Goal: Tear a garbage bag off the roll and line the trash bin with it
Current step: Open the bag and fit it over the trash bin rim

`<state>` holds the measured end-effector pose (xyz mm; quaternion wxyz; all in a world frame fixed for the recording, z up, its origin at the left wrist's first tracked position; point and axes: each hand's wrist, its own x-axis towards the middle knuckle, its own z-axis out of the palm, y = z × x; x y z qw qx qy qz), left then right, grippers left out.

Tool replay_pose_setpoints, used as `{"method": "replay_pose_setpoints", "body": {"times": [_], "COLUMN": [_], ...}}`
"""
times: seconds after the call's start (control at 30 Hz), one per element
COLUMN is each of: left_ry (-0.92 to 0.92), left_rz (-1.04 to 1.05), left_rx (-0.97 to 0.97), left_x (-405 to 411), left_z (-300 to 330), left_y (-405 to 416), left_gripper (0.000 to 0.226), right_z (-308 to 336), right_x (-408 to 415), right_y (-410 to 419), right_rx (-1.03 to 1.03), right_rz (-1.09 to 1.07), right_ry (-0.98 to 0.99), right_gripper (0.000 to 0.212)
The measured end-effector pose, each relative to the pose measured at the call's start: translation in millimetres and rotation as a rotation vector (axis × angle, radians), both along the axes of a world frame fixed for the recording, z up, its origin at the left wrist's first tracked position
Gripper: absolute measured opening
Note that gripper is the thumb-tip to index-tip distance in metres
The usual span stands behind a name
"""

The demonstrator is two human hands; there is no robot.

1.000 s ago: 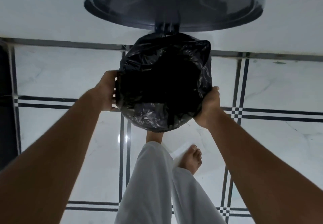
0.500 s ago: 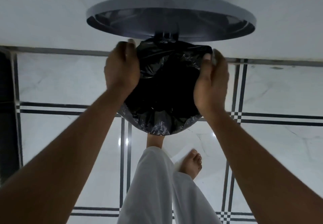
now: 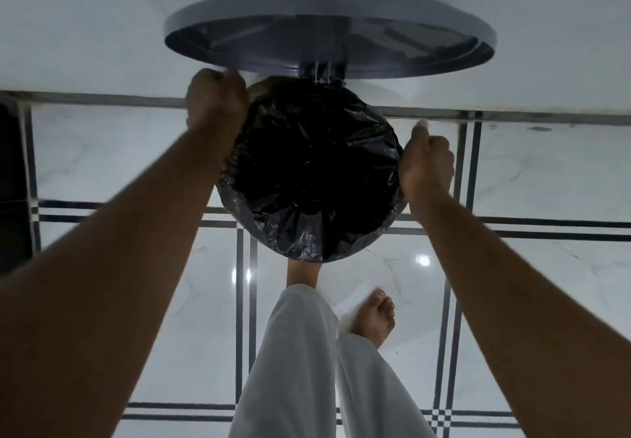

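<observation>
A black garbage bag (image 3: 307, 178) lines the round trash bin, its edge folded over the rim and hiding the bin's body. The grey bin lid (image 3: 327, 24) stands raised behind it on its hinge. My left hand (image 3: 216, 103) is closed on the bag's edge at the far left of the rim. At the right side of the rim, my right hand (image 3: 426, 164) pinches the bag's edge. The roll of bags is not in view.
My bare foot (image 3: 302, 272) rests at the bin's near base and the other foot (image 3: 374, 314) stands to its right, with white trouser legs (image 3: 297, 369) below. The floor is glossy white tile with dark lines (image 3: 244, 318). A white wall (image 3: 85, 28) runs behind the bin.
Both hands first rose from the bin's sides to its far rim. Now the right hand has slid down to the right side, and the bag sits spread rounder over the rim.
</observation>
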<state>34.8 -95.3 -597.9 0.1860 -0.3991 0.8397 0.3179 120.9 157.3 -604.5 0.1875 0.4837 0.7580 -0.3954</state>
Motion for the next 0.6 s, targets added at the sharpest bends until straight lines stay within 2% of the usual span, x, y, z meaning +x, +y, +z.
{"method": "replay_pose_setpoints", "body": {"times": [0.07,0.13,0.2,0.27,0.33,0.43,0.53,0.6], "left_ry": [0.038,-0.022,-0.133,-0.235,-0.225,-0.187,-0.223,-0.287], "left_rz": [0.143,0.391,0.658,0.855,1.026,1.181,1.213,1.135], "left_rx": [-0.057,0.029,0.315,0.652,0.953,1.203,1.223,1.046], "left_x": [32.9,73.9,114.3,145.5,168.9,177.6,176.7,171.5], "left_z": [17.1,34.9,45.6,45.5,30.2,2.7,-9.5,-7.9], "left_y": [-3.8,-0.4,6.3,8.0,4.5,2.7,2.4,0.4], "left_gripper": [0.036,0.050,0.060,0.063,0.080,0.095,0.093,0.083], "right_z": [11.2,26.6,40.4,45.2,39.3,24.4,17.0,16.4], "right_x": [22.4,43.7,64.8,82.6,91.0,90.3,84.3,76.9], "right_y": [-4.8,-14.2,-26.5,-34.8,-36.4,-31.8,-26.6,-25.5], "right_rx": [0.048,-0.028,-0.263,-0.502,-0.615,-0.656,-0.687,-0.621], "right_rz": [-0.137,-0.331,-0.500,-0.585,-0.648,-0.717,-0.743,-0.721], "right_ry": [0.008,-0.082,-0.168,-0.146,-0.126,-0.116,-0.112,-0.113], "right_gripper": [0.089,0.087,0.077,0.071,0.073,0.076,0.078,0.074]}}
